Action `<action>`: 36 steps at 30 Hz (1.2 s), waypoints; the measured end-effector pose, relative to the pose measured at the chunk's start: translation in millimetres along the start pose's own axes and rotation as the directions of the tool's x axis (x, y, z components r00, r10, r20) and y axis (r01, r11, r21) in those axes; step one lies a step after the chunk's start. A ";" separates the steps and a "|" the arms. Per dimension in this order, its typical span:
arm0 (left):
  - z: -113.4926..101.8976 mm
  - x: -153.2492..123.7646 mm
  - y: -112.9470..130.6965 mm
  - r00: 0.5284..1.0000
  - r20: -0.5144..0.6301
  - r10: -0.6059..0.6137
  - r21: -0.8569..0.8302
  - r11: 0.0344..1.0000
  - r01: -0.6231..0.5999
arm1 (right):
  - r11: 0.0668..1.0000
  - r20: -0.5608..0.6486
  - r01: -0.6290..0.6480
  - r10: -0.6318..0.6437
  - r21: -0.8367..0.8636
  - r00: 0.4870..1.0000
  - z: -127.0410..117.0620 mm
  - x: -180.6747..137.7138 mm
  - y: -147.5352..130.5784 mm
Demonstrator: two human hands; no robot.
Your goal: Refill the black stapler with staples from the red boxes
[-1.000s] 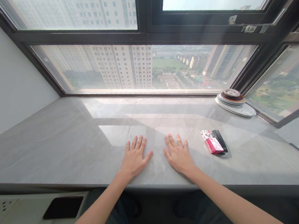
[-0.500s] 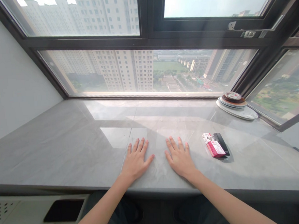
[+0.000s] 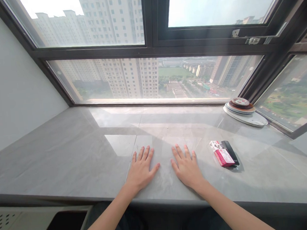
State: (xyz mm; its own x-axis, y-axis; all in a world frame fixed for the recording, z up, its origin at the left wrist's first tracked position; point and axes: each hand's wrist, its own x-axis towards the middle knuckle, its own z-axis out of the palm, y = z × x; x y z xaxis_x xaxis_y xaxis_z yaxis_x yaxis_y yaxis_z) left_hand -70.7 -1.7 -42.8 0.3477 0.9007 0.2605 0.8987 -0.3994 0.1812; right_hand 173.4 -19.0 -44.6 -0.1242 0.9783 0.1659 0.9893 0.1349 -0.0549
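Observation:
My left hand (image 3: pixel 141 170) lies flat, palm down, on the grey stone window ledge (image 3: pixel 67 156), fingers stretched out and holding nothing. My right hand (image 3: pixel 186 167) rests flat beside it a short gap to the right, also open with nothing in it. To the right of my right hand, apart from it, a small red and white box (image 3: pixel 220 153) lies on the ledge. A black oblong object (image 3: pixel 230 152) lies against the box's right side.
A stack of round plates (image 3: pixel 244 110) sits in the far right corner of the ledge by the window frame. Large windows (image 3: pixel 151 76) run behind the ledge. A white wall (image 3: pixel 12 86) closes the left side. A pale surface with a dark slot (image 3: pixel 63 223) lies below left.
The camera has tilted up a little, so hands and objects sit lower in the picture. Both hands stay flat on the ledge in the same spots.

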 end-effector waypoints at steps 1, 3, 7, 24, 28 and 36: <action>-0.2 0.0 0.1 1.000 -0.004 0.001 -0.010 1.000 -0.001 | 1.000 -0.003 0.003 -0.003 0.006 1.000 -0.4 -0.1 0.2; -0.1 0.1 0.4 1.000 -0.009 0.001 -0.028 1.000 -0.001 | 1.000 -0.005 0.004 -0.004 0.015 1.000 -0.9 -0.3 0.5; 0.7 0.3 0.6 1.000 -0.009 -0.003 -0.046 0.999 0.003 | 1.000 -0.001 -0.001 0.001 0.025 1.000 -1.7 -0.3 0.8; -0.4 1.5 -2.0 1.000 0.007 0.002 -0.029 1.000 -0.002 | 0.997 -0.013 0.005 -0.004 0.075 1.000 1.0 -2.0 4.9; -1.2 1.1 -2.7 1.000 0.004 0.001 -0.033 0.999 -0.001 | 0.966 0.051 0.005 -0.019 0.258 0.999 -7.2 2.0 16.4; 1.1 1.3 -5.9 1.000 -0.005 0.003 -0.047 0.999 -0.003 | 0.856 -0.326 -0.307 0.456 0.417 0.828 -67.9 3.8 181.0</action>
State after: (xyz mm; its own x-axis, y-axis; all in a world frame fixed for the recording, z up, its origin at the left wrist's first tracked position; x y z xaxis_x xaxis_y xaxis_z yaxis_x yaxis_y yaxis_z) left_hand -75.2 2.1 -44.6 0.3488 0.8988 0.2657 0.8841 -0.4096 0.2249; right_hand 357.2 -1.5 12.9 0.3730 0.8204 0.4334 0.8528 -0.1191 -0.5085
